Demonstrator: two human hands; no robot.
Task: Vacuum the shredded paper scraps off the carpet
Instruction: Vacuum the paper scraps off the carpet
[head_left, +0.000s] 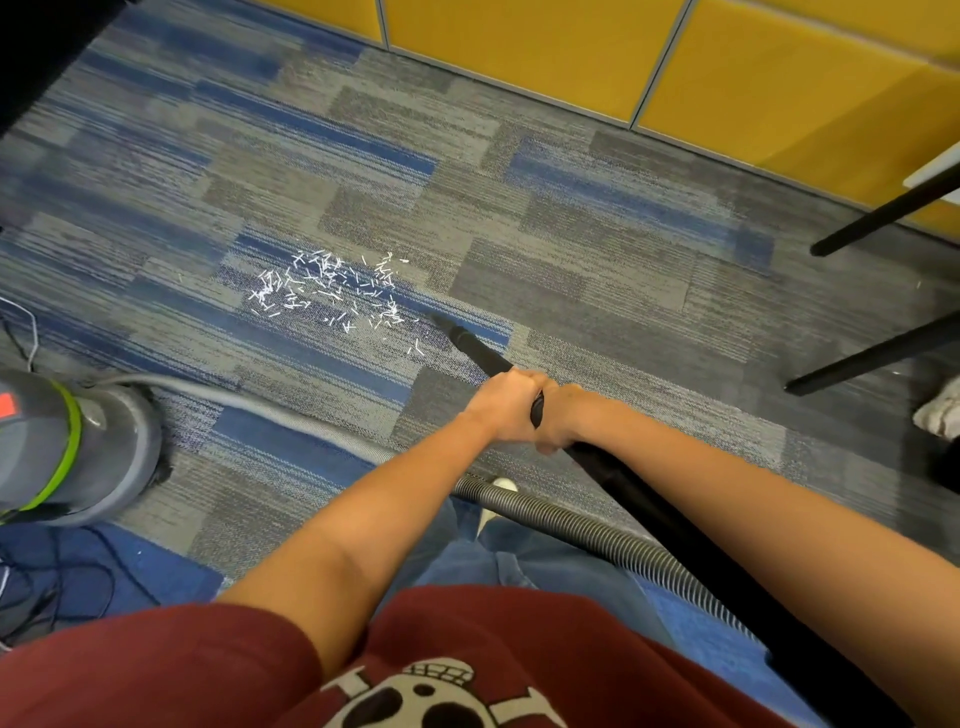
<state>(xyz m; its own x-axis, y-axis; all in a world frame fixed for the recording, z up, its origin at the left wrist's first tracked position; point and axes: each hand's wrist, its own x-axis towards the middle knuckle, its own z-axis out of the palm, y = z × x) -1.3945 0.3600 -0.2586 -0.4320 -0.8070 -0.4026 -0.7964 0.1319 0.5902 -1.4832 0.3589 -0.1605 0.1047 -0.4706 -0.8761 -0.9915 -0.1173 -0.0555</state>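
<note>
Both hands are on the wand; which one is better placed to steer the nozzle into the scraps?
Left, probably. The left hand grips the wand ahead of the right hand, nearer the nozzle, and the scraps lie to its left.

Both arms stretched forward; left hand (504, 402) and right hand (566, 418) side by side, gripping wand (478, 348).

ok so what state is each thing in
white shredded paper scraps: scattered on the blue-grey carpet, uncollected
black plastic vacuum wand: tilted down, tip at the scraps' right edge
left hand: gripping the wand
right hand: gripping the wand behind it
grey ribbed hose: stretched across the carpet
grey green-banded vacuum canister: standing at left
</note>
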